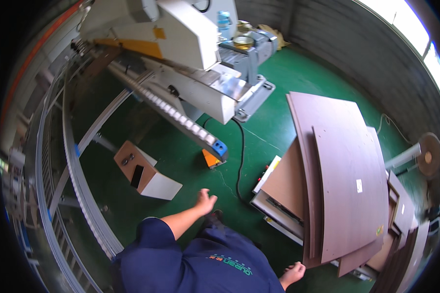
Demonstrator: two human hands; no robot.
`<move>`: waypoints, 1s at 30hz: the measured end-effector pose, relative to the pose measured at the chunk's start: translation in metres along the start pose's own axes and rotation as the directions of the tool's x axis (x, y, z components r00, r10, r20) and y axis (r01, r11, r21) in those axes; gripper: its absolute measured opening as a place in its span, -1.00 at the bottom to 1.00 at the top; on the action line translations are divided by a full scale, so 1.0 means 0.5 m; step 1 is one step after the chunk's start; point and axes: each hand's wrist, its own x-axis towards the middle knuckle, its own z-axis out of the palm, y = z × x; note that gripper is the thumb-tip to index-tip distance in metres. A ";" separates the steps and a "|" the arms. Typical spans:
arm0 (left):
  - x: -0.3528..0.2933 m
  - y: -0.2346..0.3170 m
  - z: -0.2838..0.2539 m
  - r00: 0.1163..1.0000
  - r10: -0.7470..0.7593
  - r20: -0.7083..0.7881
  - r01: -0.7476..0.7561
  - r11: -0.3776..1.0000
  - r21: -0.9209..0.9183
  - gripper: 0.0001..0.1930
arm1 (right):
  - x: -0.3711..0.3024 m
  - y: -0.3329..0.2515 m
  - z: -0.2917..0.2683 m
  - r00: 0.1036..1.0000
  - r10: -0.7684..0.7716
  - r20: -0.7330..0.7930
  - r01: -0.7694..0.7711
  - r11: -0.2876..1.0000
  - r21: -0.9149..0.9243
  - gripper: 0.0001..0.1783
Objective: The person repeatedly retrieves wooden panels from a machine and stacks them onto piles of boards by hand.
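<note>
My left hand (206, 202) is held out in front of my body over the green floor. Its fingers are loosely bent and apart, with nothing in them. Low on the right, my right hand (293, 274) is at the near left corner of a stack of brown wood panels (349, 180). Its fingers are partly bent and no held object shows; whether the fingertips touch the panel edge I cannot tell. The top panel bears a small white label (359, 186). The panels lie unevenly over one another on a low platform (283, 217).
A large white machine (186, 36) with a roller rail (176, 115) stands ahead. Metal conveyor frames (66, 161) run along the left. A box-like stand (154, 180) carries a black phone (137, 176) and glasses (127, 159). A black cable (240, 161) crosses the floor. More boards (410, 259) lean at right.
</note>
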 end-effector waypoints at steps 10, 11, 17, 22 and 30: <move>0.115 -0.077 -0.117 0.960 -0.162 0.229 0.163 0.987 0.014 -0.53 | -0.007 -0.115 0.246 0.665 -0.192 0.722 0.304 0.952 -0.027 -0.92; 0.113 -0.071 -0.112 0.948 -0.147 0.281 0.150 0.989 0.012 -0.54 | 0.001 -0.115 0.260 0.672 -0.214 0.709 0.331 0.943 -0.029 -0.90; 0.076 -0.090 -0.076 0.883 -0.006 0.469 -0.012 0.999 0.035 -0.58 | -0.019 -0.075 0.297 0.686 -0.128 0.717 0.266 0.960 -0.083 -0.92; 0.083 -0.229 -0.109 0.839 -0.103 0.534 0.060 0.993 0.097 -0.61 | -0.099 -0.017 0.359 0.594 -0.073 0.801 0.313 0.939 -0.146 -0.92; 0.108 -0.415 -0.179 0.941 -0.235 0.243 0.188 0.961 0.202 -0.64 | -0.138 -0.022 0.455 0.436 -0.035 0.899 0.398 0.904 -0.157 -0.87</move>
